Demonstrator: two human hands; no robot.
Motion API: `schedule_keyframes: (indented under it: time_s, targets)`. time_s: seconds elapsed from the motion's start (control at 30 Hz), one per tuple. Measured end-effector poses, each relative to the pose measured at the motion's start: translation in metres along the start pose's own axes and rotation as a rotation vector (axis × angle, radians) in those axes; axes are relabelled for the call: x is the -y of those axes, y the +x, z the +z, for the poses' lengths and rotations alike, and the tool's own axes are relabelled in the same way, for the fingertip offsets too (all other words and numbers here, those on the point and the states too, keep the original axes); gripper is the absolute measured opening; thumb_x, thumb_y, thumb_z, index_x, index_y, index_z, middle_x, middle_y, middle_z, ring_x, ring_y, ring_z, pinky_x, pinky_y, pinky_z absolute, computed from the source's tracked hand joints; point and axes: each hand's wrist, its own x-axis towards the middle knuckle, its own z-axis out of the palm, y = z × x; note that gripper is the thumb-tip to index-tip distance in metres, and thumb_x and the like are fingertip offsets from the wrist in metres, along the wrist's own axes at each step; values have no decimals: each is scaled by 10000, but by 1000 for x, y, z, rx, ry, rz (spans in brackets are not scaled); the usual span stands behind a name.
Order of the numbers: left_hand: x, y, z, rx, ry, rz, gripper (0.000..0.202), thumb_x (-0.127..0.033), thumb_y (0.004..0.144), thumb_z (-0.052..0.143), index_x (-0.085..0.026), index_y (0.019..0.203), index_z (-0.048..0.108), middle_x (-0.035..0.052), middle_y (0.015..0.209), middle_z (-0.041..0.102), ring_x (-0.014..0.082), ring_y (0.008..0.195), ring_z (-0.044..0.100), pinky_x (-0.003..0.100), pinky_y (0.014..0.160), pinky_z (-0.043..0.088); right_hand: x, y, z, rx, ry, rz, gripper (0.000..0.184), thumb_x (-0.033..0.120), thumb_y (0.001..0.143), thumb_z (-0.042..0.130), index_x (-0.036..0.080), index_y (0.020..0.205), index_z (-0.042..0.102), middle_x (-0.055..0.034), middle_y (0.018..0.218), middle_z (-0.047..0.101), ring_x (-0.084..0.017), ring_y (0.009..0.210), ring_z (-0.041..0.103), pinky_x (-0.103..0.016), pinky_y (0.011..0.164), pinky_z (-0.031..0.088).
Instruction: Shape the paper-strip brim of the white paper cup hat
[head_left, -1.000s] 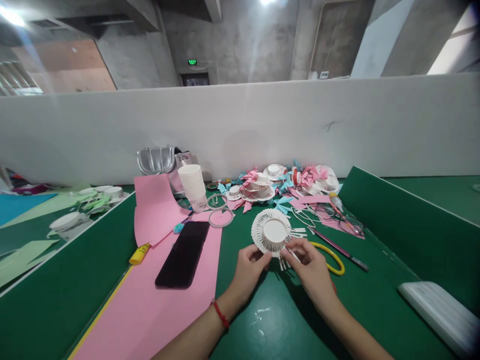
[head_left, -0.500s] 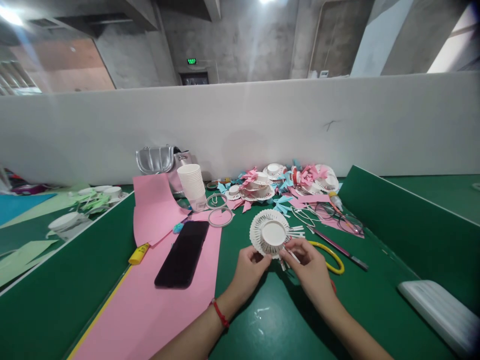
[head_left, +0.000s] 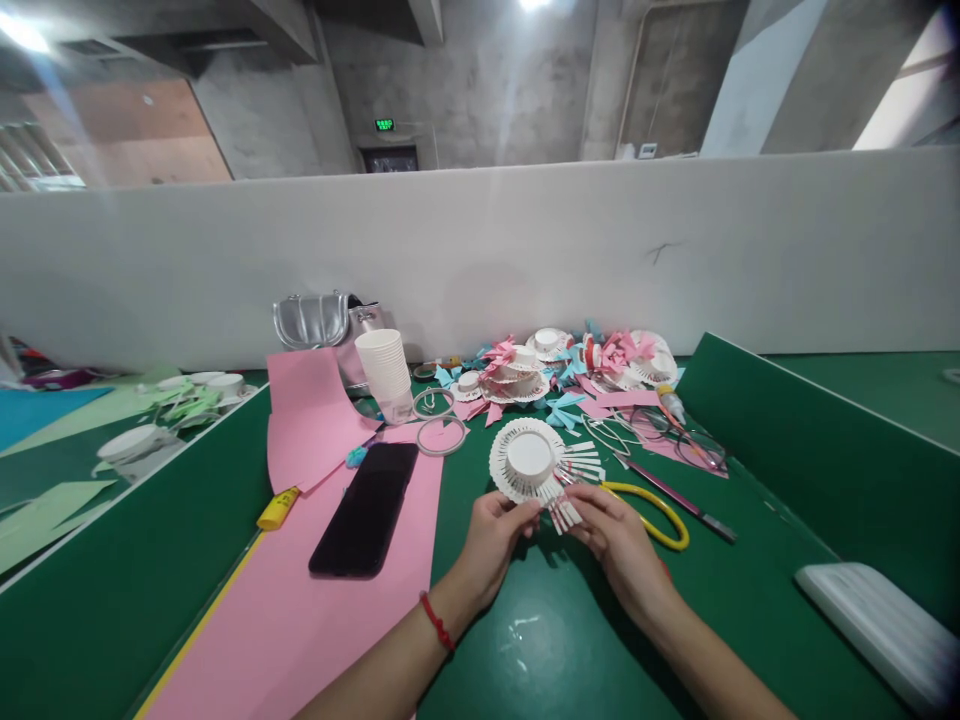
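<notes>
A white paper cup (head_left: 530, 457) cut into strips fans out like a small hat, its round base facing up. Most strips are woven into a scalloped rim; several on the right and lower right stick out straight. My left hand (head_left: 495, 540) pinches the rim at its lower edge between thumb and fingers. On the lower right, my right hand (head_left: 611, 520) has thumb and fingers closed on the loose strips. Just beyond the right hand lie yellow-handled scissors (head_left: 664, 515), their blades hidden.
Left of the hands, a black phone (head_left: 365, 510) lies on pink paper (head_left: 300, 640). Stacked paper cups (head_left: 384, 365) and a silver bag (head_left: 311, 320) stand behind. Finished paper hats (head_left: 517, 380) pile up at the back. A pencil-like purple stick (head_left: 675, 497) and green dividers (head_left: 795, 470) are right.
The cut cup has shifted slightly left and tilted, so more loose strips show on its right. My right hand has moved its grip along the strips; my left hand still holds the rim.
</notes>
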Motion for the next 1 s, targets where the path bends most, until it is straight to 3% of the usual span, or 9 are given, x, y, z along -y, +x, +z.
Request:
schedule_keyframes:
  time_s: [0.17,0.53,1.0]
  targets:
    - [-3,-2,2,27,-79,-32,141,-214,589,672,-88,575,612,-6,516,525,63,482,413,191,487,298,1,-1,1,104,-4,22,182,165,467,682,157,648,660,-29,626,638,-163,590,573,-280,607,455]
    - [1,-1,1,52,2,-20,167,-249,584,677,-97,558,613,-7,519,538,58,460,373,201,461,250,-1,1,2,71,-372,-204,76,226,536,588,156,540,614,6,513,579,-135,513,492,-242,514,406]
    - [-1,-2,1,31,167,32,207,-291,591,666,-101,543,600,-14,488,514,63,445,347,203,440,239,-5,2,-1,108,-314,-193,44,136,568,552,151,572,594,32,504,549,-107,496,469,-213,500,378]
